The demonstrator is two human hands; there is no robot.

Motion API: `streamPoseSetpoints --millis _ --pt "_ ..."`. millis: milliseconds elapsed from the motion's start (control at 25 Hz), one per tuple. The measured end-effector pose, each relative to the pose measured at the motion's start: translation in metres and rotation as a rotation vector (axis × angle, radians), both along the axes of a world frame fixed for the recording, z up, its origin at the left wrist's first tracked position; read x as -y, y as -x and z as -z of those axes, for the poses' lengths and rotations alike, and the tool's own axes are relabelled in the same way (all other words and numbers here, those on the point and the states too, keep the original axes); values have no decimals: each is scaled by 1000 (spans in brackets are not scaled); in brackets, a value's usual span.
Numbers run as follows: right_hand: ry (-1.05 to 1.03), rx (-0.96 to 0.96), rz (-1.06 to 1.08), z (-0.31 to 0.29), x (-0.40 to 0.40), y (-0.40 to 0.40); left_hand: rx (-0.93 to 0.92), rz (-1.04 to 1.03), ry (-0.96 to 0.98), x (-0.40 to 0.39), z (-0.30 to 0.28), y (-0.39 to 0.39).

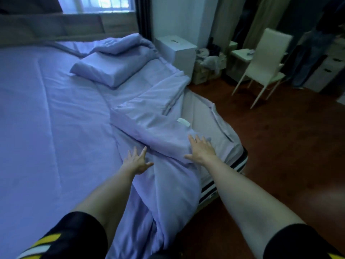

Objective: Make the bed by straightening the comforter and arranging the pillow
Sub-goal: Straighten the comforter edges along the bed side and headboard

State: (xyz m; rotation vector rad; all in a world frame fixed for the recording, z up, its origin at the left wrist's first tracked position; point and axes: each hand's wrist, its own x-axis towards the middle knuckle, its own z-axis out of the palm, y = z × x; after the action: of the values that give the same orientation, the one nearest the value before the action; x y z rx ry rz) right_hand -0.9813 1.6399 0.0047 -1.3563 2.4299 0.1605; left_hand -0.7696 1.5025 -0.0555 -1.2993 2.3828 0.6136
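A lavender comforter (pixel 149 116) lies bunched and folded along the right side of the bed (pixel 46 113), trailing down toward me. A matching pillow (pixel 106 70) rests flat near the head of the bed, with more crumpled comforter behind it. My left hand (pixel 137 160) is spread flat on the bedding just left of the folded bundle. Fingers apart, my right hand (pixel 200 149) presses on the bundle's near corner by the bed's right edge. Neither hand grips anything.
The mattress side (pixel 203 113) is exposed at the right edge. A white nightstand (pixel 179 51) stands beside the head of the bed, with boxes and clutter next to it. A white chair (pixel 265 64) stands on the red-brown floor (pixel 280 146). A window (pixel 104 4) is behind the headboard.
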Motion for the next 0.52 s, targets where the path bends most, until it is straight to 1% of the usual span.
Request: streamPoseSetpoints --millis 160,280,400,520 --pt "-64 43 -162 23 45 10 -18 -227 -167 -14 36 7" --pt "-113 39 -289 46 72 20 -48 -382 -221 -40 63 21" --pt "-171 42 -396 73 89 36 -96 -580 -188 -68 84 49" --pt "-158 25 -488 95 95 59 -88 -702 -11 -79 95 75"
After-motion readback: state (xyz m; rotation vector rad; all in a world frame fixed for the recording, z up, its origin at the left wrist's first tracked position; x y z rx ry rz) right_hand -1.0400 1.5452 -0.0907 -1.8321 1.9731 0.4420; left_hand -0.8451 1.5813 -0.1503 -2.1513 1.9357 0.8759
